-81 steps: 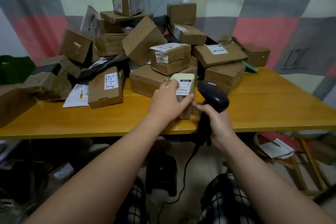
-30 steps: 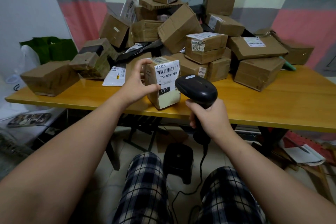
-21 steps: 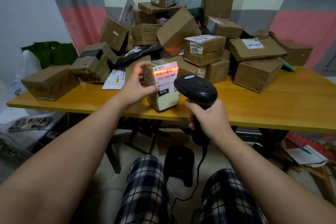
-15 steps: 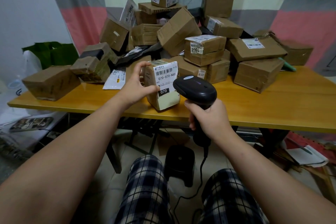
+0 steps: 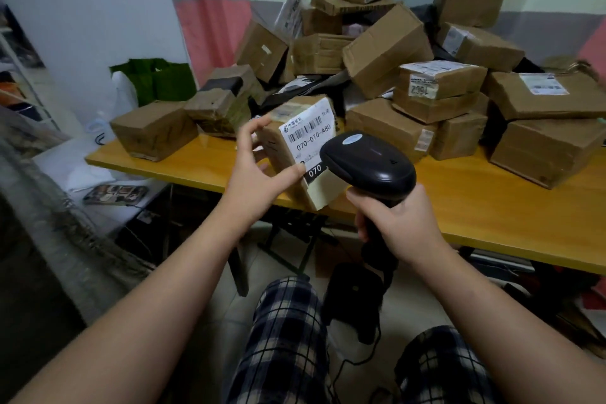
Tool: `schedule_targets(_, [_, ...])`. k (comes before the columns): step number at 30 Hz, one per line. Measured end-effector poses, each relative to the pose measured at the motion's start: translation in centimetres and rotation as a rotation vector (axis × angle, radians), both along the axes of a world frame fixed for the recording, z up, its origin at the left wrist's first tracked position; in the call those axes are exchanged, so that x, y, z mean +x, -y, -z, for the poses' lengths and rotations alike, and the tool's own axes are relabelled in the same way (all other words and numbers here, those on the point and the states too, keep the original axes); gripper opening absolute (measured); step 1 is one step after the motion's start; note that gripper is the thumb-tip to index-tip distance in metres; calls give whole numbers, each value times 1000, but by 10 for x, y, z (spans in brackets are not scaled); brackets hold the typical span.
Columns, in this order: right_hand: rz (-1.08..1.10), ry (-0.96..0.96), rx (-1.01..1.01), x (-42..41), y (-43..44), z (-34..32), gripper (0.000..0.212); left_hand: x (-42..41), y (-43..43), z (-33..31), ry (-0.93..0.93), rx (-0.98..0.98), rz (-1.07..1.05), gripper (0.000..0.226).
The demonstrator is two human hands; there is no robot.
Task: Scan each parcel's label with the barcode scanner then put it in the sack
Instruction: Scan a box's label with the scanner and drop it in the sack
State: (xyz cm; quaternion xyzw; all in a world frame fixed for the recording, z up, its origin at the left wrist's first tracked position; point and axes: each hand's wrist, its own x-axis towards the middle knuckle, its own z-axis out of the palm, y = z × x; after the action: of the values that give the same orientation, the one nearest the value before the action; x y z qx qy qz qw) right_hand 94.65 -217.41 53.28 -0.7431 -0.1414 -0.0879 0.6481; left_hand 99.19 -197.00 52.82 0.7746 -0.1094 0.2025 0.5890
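My left hand (image 5: 259, 170) grips a small brown parcel (image 5: 303, 154) by its left side, thumb on the front face, fingers over the top. The parcel is tilted, and its white barcode label reading 070-070-A80 faces me. My right hand (image 5: 398, 223) holds the handle of a black barcode scanner (image 5: 369, 166), whose head sits just right of the label and covers its lower right corner. A grey woven sack (image 5: 49, 207) hangs at the far left, blurred; its opening is not visible.
Several brown parcels (image 5: 387, 49) are heaped on the yellow wooden table (image 5: 492, 207). A green bag (image 5: 157, 79) and white plastic bags lie left of the table. The black scanner stand (image 5: 354, 292) sits on the floor between my knees, cable trailing.
The red scan light that flashed on the label has gone out. The view has swung left, and my left hand has tilted the parcel and carried it leftward; the scanner stays beside it.
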Motion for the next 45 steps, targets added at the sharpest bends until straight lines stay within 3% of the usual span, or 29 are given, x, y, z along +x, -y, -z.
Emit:
schedule_targets(3, [-160, -18, -84, 12, -41, 5, 22, -35, -47, 17, -7, -48, -155, 74])
schedule_targets(8, [-442, -83, -256, 30, -144, 33, 11, -100, -137, 53, -68, -47, -557, 76])
schedule_targets(13, [-706, -111, -429, 29, -245, 76, 45, -184, -223, 100, -212, -35, -952, 80])
schedule_targets(17, [-633, 12, -534, 31, -298, 118, 52, -202, -264, 133, -392, -50, -1149, 83])
schedule_targets(20, [-499, 63, -630, 36, -323, 149, 59, -180, -280, 150, -514, -91, -1156, 83])
schedule_targets(24, [-366, 67, -615, 41, -351, 175, 61, -141, -305, 167, -545, -142, -1097, 76])
schedule_targets(29, [-525, -206, -431, 41, -379, 189, 99, -113, -312, 179, -561, -207, -864, 62])
schedule_targets(31, [-532, -247, -376, 36, -383, 191, 94, -112, -311, 178, -539, -220, -821, 59])
schedule_targets(34, [-449, -215, -402, 33, -375, 181, 67, -122, -318, 176, -552, -239, -787, 58])
schedule_targets(38, [-449, -86, -431, 42, -342, 145, 38, -136, -313, 166, -657, -144, -796, 73])
schedule_targets(40, [-439, -33, -349, 43, -319, 117, 43, -138, -308, 161, -711, 15, -832, 81])
schedule_targets(45, [-289, -16, -168, 42, -276, 66, 57, -137, -291, 152, -854, 167, -891, 82])
